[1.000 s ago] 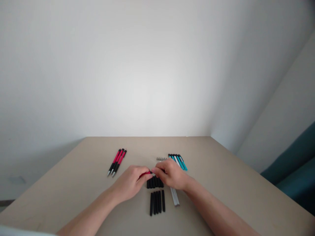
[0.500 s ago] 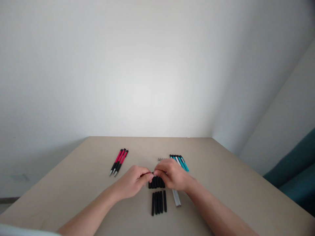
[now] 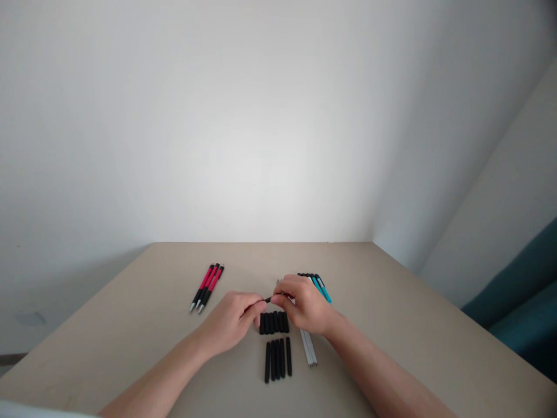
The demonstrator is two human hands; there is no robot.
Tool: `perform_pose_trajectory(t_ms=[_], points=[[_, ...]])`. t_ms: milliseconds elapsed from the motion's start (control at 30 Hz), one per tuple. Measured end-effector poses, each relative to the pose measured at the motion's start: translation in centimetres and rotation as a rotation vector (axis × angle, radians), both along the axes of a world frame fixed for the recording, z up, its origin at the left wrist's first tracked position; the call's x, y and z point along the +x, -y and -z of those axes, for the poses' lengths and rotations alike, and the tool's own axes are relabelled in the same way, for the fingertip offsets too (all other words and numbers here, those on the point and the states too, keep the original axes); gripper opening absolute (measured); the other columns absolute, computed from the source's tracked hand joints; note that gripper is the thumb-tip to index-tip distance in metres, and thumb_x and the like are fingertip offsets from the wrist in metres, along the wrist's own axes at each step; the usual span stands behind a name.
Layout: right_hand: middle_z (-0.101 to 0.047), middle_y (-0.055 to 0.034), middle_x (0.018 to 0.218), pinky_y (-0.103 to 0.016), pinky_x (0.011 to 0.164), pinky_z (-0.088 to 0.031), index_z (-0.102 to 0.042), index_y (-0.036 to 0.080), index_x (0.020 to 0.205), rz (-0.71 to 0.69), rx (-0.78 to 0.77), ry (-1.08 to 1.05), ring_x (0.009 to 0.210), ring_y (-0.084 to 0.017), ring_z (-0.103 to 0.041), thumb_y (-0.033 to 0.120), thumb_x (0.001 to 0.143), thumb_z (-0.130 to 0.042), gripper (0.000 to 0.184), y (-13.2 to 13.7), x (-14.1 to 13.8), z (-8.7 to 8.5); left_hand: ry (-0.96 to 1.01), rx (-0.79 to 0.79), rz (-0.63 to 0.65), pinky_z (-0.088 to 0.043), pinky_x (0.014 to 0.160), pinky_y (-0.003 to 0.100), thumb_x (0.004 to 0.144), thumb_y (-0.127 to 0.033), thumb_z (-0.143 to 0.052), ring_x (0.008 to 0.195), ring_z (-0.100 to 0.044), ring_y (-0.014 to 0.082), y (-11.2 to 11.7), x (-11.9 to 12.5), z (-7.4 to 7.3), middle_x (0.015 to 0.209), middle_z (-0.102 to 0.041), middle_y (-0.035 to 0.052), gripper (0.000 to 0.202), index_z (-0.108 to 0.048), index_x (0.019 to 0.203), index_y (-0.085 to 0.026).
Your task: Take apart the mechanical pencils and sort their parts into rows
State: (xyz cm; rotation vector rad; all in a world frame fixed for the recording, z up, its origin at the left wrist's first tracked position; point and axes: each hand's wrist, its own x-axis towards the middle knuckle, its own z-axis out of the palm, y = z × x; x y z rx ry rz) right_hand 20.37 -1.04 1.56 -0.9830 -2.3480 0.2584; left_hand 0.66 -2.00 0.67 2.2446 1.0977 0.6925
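Between my two hands is a thin black pen part (image 3: 268,300), held above the table. My left hand (image 3: 235,319) pinches its left end with thumb and fingers, while my right hand (image 3: 304,302) pinches the other end; most of the part is hidden by the fingers. Just below the hands lies a row of short black pen pieces (image 3: 274,323). Nearer to me is a row of longer black pen pieces (image 3: 279,359). White pen refills (image 3: 308,348) lie partly under my right hand. Behind that hand, small metal springs (image 3: 279,281) are mostly covered.
Three red and black pens (image 3: 208,288) lie side by side on the left of the beige table (image 3: 130,325). Teal pen parts with black ends (image 3: 321,288) lie beyond my right hand. A white wall (image 3: 261,128) rises behind; a teal curtain (image 3: 517,290) hangs at right.
My hands have drawn slightly apart, so more of the black pen part shows between them. The whole view has shifted a little; the laid-out pieces keep their arrangement.
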Motion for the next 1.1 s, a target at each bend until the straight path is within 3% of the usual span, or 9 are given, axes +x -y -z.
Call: perform_pose_trajectory(t_ms=[133,300,500,700,867,1033,1100], points=[[-0.057,-0.0029,0.066,-0.023,0.061,-0.033,-0.061,0.016,0.077,-0.033,0.002,-0.028,0.065,-0.013,-0.049,0.023,0.088,-0.049,0.018,0.13,0.03,-0.17,0.018,-0.055,0.025,-0.038,0.064,0.021,0.094,-0.034,-0.030,0.058,-0.057,0.0114,0.13,0.00,-0.05,0.061,-0.065,-0.0010,0.043,-0.056,0.064,-0.018],[-0.052,-0.0005,0.056,-0.023,0.056,-0.029,-0.058,0.015,0.063,0.048,-0.034,0.035,0.056,-0.010,-0.044,0.031,0.090,-0.047,0.033,-0.04,-0.04,0.00,0.062,-0.048,0.012,-0.037,0.060,0.021,0.091,-0.032,-0.037,0.058,-0.055,0.0117,0.34,0.21,-0.24,0.065,-0.065,-0.0024,0.025,-0.055,0.080,-0.020],[-0.059,-0.0017,0.070,-0.022,0.061,-0.033,-0.060,0.016,0.077,0.029,-0.024,-0.030,0.067,-0.012,-0.049,0.022,0.081,-0.057,0.008,0.05,-0.02,-0.14,0.018,0.006,-0.040,-0.033,0.055,0.021,0.090,-0.033,-0.039,0.056,-0.048,0.0111,0.17,0.14,-0.12,0.061,-0.057,-0.0023,0.030,-0.055,0.069,-0.018],[-0.055,-0.0011,0.059,-0.023,0.056,-0.029,-0.059,0.016,0.066,0.026,-0.066,0.082,0.056,-0.011,-0.046,0.029,0.091,-0.043,0.033,0.11,-0.09,0.01,0.019,0.055,-0.065,-0.031,0.055,0.022,0.087,-0.034,-0.045,0.057,-0.045,0.0111,0.07,0.16,0.04,0.062,-0.054,-0.0026,0.026,-0.057,0.072,-0.017],[-0.061,-0.0026,0.069,-0.023,0.061,-0.032,-0.061,0.016,0.079,0.016,-0.009,0.017,0.065,-0.012,-0.050,0.027,0.087,-0.050,0.017,0.15,-0.07,-0.01,0.033,0.020,-0.042,-0.030,0.054,0.022,0.090,-0.033,-0.041,0.055,-0.043,0.0099,0.05,0.09,0.01,0.059,-0.052,-0.0037,0.030,-0.054,0.068,-0.017],[-0.057,-0.0013,0.059,-0.023,0.056,-0.030,-0.059,0.016,0.066,0.030,-0.055,0.066,0.057,-0.010,-0.048,0.030,0.091,-0.042,0.033,0.14,-0.06,-0.05,0.025,0.033,-0.050,-0.029,0.053,0.021,0.089,-0.034,-0.042,0.055,-0.043,0.0102,0.07,0.13,0.04,0.058,-0.052,-0.0033,0.029,-0.055,0.069,-0.017],[-0.058,-0.0018,0.062,-0.023,0.058,-0.031,-0.059,0.016,0.068,0.034,-0.046,0.056,0.059,-0.011,-0.049,0.028,0.090,-0.045,0.029,0.12,-0.08,-0.03,0.022,0.028,-0.045,-0.030,0.054,0.021,0.089,-0.033,-0.041,0.055,-0.044,0.0102,0.05,0.13,0.06,0.059,-0.052,-0.0030,0.030,-0.054,0.068,-0.017]])
